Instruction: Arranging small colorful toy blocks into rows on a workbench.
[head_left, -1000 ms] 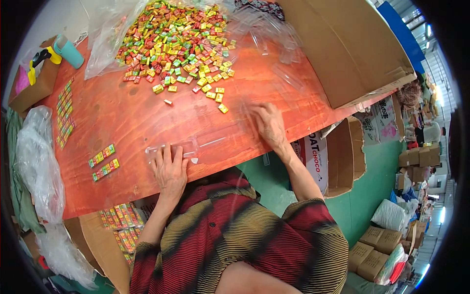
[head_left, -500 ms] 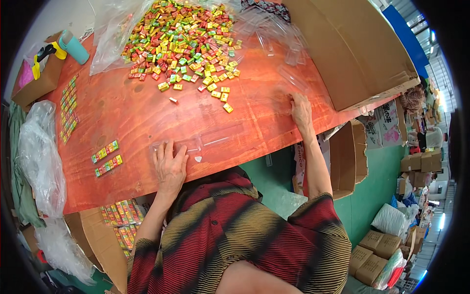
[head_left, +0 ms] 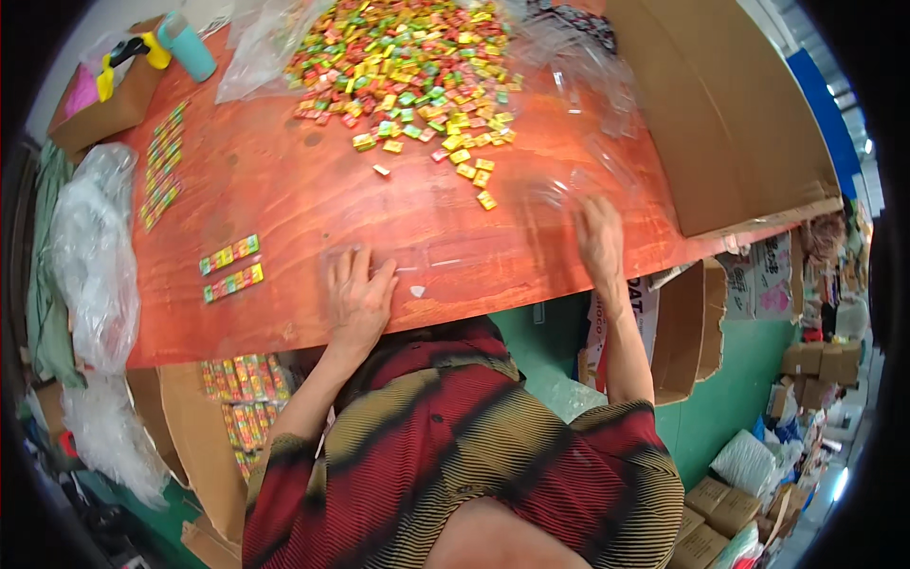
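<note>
My left hand [head_left: 360, 294] lies near the table's front edge, its fingers spread over a thin clear plastic case [head_left: 403, 259]. A small white chip [head_left: 417, 291] lies just right of these fingers. Farther right, my right hand [head_left: 599, 242] is above the table with curled fingers, smeared by motion. A blurred clear plastic piece [head_left: 550, 192] shows beside its fingertips; whether the hand grips it I cannot tell. Beyond both hands spreads a heap of small red, yellow and green boxes [head_left: 408, 71]. Two short rows of such boxes [head_left: 232, 270] lie left of my left hand.
More boxes in rows [head_left: 163, 166] lie at the far left, near a carton [head_left: 104, 109] and a blue-green bottle [head_left: 188, 47]. Clear plastic cases [head_left: 588, 90] lie by a large carton [head_left: 730, 114] at back right. Below the table, an open carton [head_left: 199, 436] holds packed rows.
The whole scene has shifted right and slightly up in the picture. My right hand has come closer to the table's front edge. My left hand stays on the clear case.
</note>
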Motion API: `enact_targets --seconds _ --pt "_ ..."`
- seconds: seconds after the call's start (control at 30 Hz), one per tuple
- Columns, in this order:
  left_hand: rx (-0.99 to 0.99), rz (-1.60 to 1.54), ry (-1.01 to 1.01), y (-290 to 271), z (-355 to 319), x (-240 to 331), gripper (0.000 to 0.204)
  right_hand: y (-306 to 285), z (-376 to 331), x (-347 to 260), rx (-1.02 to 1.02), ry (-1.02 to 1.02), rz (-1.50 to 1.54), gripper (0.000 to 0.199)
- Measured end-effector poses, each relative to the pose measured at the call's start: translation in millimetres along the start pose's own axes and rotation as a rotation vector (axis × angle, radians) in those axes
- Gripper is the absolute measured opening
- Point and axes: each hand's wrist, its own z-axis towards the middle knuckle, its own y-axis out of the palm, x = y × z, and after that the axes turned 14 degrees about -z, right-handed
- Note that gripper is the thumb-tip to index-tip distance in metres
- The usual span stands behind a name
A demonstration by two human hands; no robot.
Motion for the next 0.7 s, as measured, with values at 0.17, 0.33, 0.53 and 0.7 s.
enact_targets --seconds 0.17,0.33,0.53,0.7 --pt "0.017 -0.033 -0.025 6.3 0.4 3.2 0.023 0.0 -17.2 -88.2 -0.097 -0.447 0.208 0.03" --pt "0.021 -0.044 0.043 10.1 -3.2 3.0 0.024 17.0 -25.6 -90.8 -0.137 -0.451 0.131 0.028" --pt "0.05 -0.077 0.069 1.7 1.9 4.8 0.03 -2.6 -7.4 -80.9 -0.146 -0.315 0.188 0.028" --pt "0.126 -0.146 0.008 2.7 57.1 -16.2 0.039 -1.9 46.2 -91.2 -0.31 -0.033 0.114 0.037"
